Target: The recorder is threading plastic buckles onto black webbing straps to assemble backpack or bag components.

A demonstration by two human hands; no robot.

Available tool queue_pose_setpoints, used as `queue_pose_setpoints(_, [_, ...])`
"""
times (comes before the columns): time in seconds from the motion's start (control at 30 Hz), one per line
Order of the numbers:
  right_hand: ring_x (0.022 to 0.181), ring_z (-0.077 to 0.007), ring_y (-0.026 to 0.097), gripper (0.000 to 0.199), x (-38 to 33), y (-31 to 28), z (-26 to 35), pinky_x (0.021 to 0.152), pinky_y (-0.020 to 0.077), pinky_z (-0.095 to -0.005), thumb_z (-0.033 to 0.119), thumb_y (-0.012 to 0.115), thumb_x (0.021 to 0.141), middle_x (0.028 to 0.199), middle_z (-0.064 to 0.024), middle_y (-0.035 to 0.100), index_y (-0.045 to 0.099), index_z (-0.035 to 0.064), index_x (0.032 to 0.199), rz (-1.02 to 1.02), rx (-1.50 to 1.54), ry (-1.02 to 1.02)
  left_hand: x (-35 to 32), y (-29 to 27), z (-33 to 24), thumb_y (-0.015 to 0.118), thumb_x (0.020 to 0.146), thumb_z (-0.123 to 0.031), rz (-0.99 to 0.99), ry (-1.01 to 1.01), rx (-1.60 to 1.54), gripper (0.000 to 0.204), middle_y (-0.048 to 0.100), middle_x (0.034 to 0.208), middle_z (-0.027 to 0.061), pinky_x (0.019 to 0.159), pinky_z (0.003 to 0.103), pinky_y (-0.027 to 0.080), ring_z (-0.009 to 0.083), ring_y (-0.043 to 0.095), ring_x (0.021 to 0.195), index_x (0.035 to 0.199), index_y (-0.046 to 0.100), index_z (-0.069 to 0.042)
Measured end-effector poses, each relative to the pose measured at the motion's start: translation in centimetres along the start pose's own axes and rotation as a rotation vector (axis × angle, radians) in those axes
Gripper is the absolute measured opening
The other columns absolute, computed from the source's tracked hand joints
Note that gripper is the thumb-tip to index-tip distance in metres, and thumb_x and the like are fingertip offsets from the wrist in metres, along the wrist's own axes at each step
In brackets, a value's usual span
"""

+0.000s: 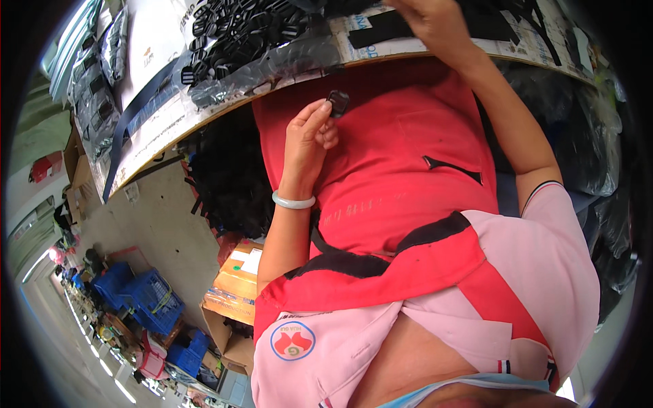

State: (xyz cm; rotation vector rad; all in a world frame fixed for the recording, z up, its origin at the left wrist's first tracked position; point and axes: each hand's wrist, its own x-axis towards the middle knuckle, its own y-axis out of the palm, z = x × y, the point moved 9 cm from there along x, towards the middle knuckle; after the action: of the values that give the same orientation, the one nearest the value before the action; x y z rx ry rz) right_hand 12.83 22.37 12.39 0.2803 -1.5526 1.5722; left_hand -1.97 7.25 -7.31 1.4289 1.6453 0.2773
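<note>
My left hand is closed, pinching a small black plastic buckle between thumb and fingertips. It is held in front of the red apron, just short of the table's near edge. Over the table, at the top of the view, my right hand reaches beside a wide black strap. Its fingertips run out past the upper rim, so whether it grips anything is hidden. A heap of black plastic buckles lies on the table to the left of both hands.
Clear plastic bags of black parts sit at the table's left end, near a dark blue strap hanging over its edge. Below left stand a cardboard box and blue crates. Plastic-wrapped dark bundles are at the right.
</note>
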Motion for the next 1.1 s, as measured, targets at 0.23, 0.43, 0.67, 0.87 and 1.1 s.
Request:
queue_pose_setpoints(0.23, [0.064, -0.0086, 0.056, 0.016, -2.2, 0.8, 6.0, 0.059, 0.0448, -0.0242, 0.018, 0.063, 0.092, 0.074, -0.0059, 0.065, 0.067, 0.0022, 0.092, 0.285, 0.656, 0.480, -1.1, 2.5, -1.8, 0.063, 0.091, -0.012, -0.070, 0.163, 0.120, 0.015, 0.062, 0.074, 0.0059, 0.048, 0.021, 0.044, 0.0111, 0.057, 0.057, 0.100, 0.060, -0.001])
queue_pose_setpoints(0.43, [0.067, -0.0014, 0.052, 0.019, -11.5, 8.9, 6.6, 0.057, 0.0406, -0.0174, 0.019, 0.061, 0.093, 0.076, 0.0032, 0.062, 0.066, 0.0006, 0.089, 0.582, 1.234, 1.170, -1.8, 3.0, -2.5, 0.062, 0.091, -0.007, -0.082, 0.352, 0.223, 0.018, 0.066, 0.079, 0.0099, 0.050, 0.022, 0.049, 0.0127, 0.062, 0.060, 0.104, 0.061, 0.006])
queue_pose_setpoints(0.67, [0.053, 0.0006, 0.043, 0.019, -12.2, 9.6, 6.9, 0.046, 0.0329, -0.0161, 0.024, 0.059, 0.094, 0.065, 0.0064, 0.053, 0.063, 0.0065, 0.089, 0.519, 1.421, 1.336, -2.5, 2.8, -3.4, 0.065, 0.088, -0.002, -0.176, 0.532, 0.442, 0.015, 0.066, 0.080, 0.0073, 0.053, 0.020, 0.048, 0.0101, 0.061, 0.062, 0.101, 0.064, 0.005])
queue_pose_setpoints(0.87, [0.051, -0.0032, 0.050, 0.021, -11.6, 10.8, 7.2, 0.045, 0.0390, -0.0167, 0.027, 0.060, 0.095, 0.068, 0.0019, 0.058, 0.061, 0.0060, 0.095, 0.364, 1.515, 1.318, -3.8, 3.5, -5.0, 0.067, 0.084, 0.003, -0.248, 0.882, 0.845, 0.014, 0.064, 0.077, 0.0033, 0.055, 0.020, 0.046, 0.0077, 0.059, 0.063, 0.098, 0.066, 0.003])
queue_pose_setpoints(1.1, [0.067, -0.0040, 0.057, 0.026, -12.5, 12.4, 6.4, 0.058, 0.0450, -0.0181, 0.027, 0.065, 0.092, 0.078, 0.0002, 0.063, 0.064, 0.0036, 0.104, 0.512, 1.600, 1.290, -3.0, 2.7, -3.6, 0.066, 0.084, 0.002, -0.184, 0.660, 0.725, 0.021, 0.066, 0.085, 0.0046, 0.068, 0.023, 0.050, 0.0113, 0.062, 0.073, 0.106, 0.067, 0.003])
